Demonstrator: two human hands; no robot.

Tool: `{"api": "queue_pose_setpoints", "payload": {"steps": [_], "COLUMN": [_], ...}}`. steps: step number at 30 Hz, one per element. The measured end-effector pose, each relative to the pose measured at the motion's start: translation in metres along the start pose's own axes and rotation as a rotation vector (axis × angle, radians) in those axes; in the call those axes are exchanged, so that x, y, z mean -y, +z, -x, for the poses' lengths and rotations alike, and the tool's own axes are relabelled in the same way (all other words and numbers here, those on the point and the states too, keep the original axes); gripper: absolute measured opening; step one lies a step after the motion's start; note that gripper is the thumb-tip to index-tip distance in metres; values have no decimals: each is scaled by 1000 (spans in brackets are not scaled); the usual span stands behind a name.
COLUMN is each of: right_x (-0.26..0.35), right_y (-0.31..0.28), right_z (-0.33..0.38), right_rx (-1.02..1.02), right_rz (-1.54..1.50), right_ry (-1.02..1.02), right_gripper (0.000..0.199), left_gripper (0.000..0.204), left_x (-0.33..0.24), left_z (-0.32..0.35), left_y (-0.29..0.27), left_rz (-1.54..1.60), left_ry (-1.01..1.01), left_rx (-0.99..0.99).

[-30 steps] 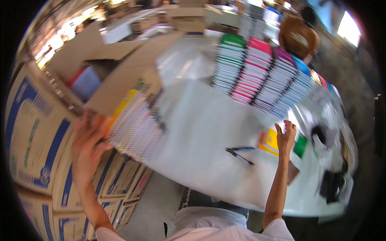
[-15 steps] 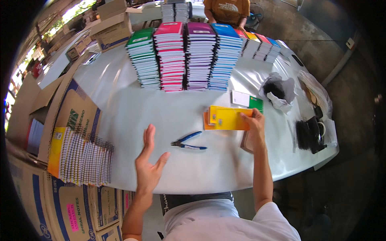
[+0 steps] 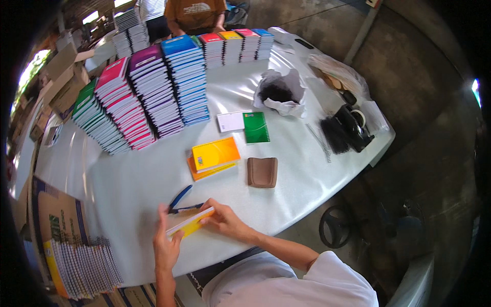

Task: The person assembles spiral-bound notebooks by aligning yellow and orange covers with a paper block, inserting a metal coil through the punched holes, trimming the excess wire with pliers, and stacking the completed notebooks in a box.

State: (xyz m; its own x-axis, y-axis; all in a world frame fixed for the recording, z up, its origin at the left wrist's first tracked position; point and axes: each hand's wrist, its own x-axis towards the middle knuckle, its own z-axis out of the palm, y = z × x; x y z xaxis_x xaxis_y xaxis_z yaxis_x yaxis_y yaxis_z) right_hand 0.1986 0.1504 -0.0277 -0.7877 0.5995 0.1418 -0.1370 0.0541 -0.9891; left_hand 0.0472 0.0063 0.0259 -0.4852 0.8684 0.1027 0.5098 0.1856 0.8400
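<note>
A slim yellow notebook (image 3: 190,225) is held edge-up and tilted between my two hands, just above the near part of the table. My left hand (image 3: 166,245) grips its left end, thumb on the yellow side. The fingers of my right hand (image 3: 223,221) pinch its other end. Right behind the hands lies a pair of blue-handled cutting pliers (image 3: 181,196), partly covered by them. Farther off, a yellow notebook (image 3: 217,152) rests on an orange-yellow one (image 3: 220,171). To their right sits a brown curved block (image 3: 262,174).
Tall stacks of green, red, purple and blue notebooks (image 3: 185,77) stand at the far left. A green notebook (image 3: 256,128), a paper-lined container of black bits (image 3: 279,93) and a tape dispenser (image 3: 353,128) lie beyond. Spiral notebooks (image 3: 84,268) stand at left. A person (image 3: 196,15) sits opposite.
My right hand has come from the small yellow stack to my left hand. Both hands now hold a yellow notebook, where the left was empty and open. The view has swung right.
</note>
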Motion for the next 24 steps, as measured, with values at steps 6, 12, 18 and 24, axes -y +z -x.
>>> {"api": "queue_pose_setpoints", "payload": {"steps": [6,12,18,24], "right_x": [1,32,-1,8], "right_y": [11,-179,-369,-348], "right_z": [4,-29,-27,-33], "right_rx": [59,-473,-1077,-776], "right_rz": [-94,641,1700,1445], "right_ry": [-144,-239,-48,-56], "right_gripper": [28,34,23,19], "left_gripper": [71,54,54,55], "left_x": [-65,-53,-51,-39], "left_z": [-21,-19,-28,-26], "left_y": [22,12,9,9], "left_rz": [-789,-670,-678,-620], "left_ry": [274,119,216,233], "left_rx": [180,413,376,264]}}
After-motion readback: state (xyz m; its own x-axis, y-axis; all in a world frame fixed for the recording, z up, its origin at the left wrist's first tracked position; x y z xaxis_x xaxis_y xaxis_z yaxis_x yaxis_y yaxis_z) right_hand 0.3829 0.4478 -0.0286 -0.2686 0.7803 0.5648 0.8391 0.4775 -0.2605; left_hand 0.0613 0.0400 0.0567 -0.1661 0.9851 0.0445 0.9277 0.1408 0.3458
